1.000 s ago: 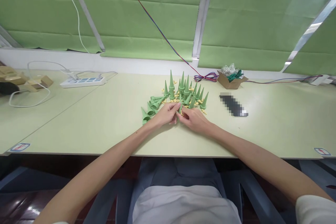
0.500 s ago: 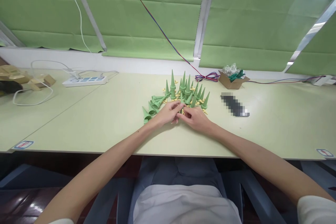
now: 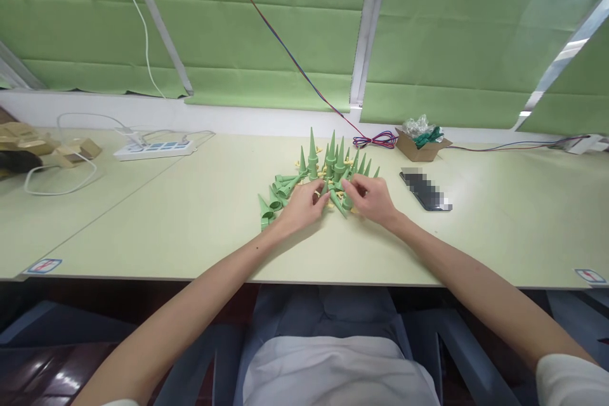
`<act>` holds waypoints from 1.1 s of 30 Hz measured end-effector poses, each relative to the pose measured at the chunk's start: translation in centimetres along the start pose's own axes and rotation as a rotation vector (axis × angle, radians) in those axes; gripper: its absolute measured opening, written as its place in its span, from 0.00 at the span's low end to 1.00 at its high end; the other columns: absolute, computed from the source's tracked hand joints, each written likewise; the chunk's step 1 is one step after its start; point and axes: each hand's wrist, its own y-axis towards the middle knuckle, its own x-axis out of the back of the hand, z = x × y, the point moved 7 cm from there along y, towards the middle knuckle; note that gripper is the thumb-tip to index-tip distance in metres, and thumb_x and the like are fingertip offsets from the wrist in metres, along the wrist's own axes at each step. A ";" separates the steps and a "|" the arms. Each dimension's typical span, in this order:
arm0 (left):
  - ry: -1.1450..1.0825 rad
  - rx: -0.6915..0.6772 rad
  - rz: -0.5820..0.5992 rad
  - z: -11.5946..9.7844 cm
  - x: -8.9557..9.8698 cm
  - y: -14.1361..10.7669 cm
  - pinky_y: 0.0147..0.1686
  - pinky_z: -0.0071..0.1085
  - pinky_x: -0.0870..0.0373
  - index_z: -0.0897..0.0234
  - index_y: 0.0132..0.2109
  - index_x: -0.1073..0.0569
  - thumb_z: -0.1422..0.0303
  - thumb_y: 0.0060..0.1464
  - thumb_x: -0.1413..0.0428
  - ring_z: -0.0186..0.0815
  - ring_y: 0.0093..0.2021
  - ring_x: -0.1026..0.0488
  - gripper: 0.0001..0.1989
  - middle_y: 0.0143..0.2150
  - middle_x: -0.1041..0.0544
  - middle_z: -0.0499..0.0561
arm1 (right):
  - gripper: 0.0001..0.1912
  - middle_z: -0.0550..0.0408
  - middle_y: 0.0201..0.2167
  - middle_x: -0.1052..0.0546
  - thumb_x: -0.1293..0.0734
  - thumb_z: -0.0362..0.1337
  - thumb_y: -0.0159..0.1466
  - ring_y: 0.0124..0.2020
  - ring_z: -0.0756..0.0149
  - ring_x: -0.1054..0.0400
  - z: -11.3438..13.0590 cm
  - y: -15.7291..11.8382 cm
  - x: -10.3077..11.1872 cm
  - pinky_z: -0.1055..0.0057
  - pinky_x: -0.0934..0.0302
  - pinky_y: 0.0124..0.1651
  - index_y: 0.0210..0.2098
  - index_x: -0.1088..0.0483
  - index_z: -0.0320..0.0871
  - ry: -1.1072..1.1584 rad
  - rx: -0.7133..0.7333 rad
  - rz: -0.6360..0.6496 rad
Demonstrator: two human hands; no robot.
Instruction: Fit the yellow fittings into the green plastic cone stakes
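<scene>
My left hand [image 3: 304,204] pinches a green plastic spike [image 3: 325,188] between thumb and fingers, its tip pointing up. My right hand [image 3: 373,198] is closed at the right part of the pile, thumb and fingertips together against the green pieces; what lies between them is too small to make out. Below and between the hands, another green spike [image 3: 338,204] lies tilted. Behind them several green cone spikes [image 3: 313,158] stand upright, with small yellow pieces among them. To the left, hollow green cones [image 3: 275,198] lie on their sides.
A black phone [image 3: 425,190] lies right of the pile on the table [image 3: 190,228]. A small cardboard box [image 3: 419,151] with clear plastic and green material stands behind it, beside coiled wire [image 3: 375,139]. A power strip [image 3: 155,150] and small cartons [image 3: 76,152] are at left.
My hands, together half a second ago over a spike with a yellow piece, have parted. The right one has moved right and slightly up to the pile. A tilted spike now shows between them.
</scene>
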 end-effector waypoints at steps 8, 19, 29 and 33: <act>-0.088 0.067 0.021 0.6 -0.5 -0.4 0.25 0.30 0.37 0.62 0.49 0.35 0.61 0.63 0.49 0.31 0.20 0.33 0.12 0.33 0.25 0.49 | 0.19 0.62 0.17 0.42 0.40 0.45 0.68 0.19 0.73 0.51 -0.4 0.9 2.4 0.73 0.51 0.25 0.24 0.44 0.45 -0.011 -0.014 -0.086; -0.132 0.081 -0.124 -0.2 1.1 -0.4 0.27 0.28 0.35 0.62 0.54 0.36 0.55 0.64 0.50 0.27 0.24 0.34 0.18 0.44 0.27 0.53 | 0.17 0.63 0.13 0.44 0.37 0.32 0.60 0.18 0.74 0.57 -1.2 0.1 0.0 0.70 0.60 0.25 0.16 0.41 0.42 -0.136 0.070 0.710; -0.096 0.028 -0.147 -0.2 1.0 -0.3 0.25 0.28 0.36 0.61 0.52 0.36 0.55 0.65 0.51 0.27 0.22 0.34 0.16 0.43 0.27 0.51 | 0.14 0.60 0.16 0.37 0.38 0.30 0.60 0.20 0.73 0.54 -1.2 -0.1 -0.5 0.70 0.59 0.29 0.18 0.31 0.42 -0.318 0.057 0.797; -0.085 0.011 -0.161 -0.2 1.1 -0.2 0.25 0.29 0.36 0.61 0.51 0.35 0.56 0.65 0.50 0.27 0.22 0.34 0.15 0.43 0.26 0.51 | 0.13 0.58 0.17 0.31 0.36 0.31 0.60 0.20 0.72 0.46 -1.5 -0.4 -0.7 0.70 0.58 0.29 0.19 0.30 0.42 -0.321 0.017 0.828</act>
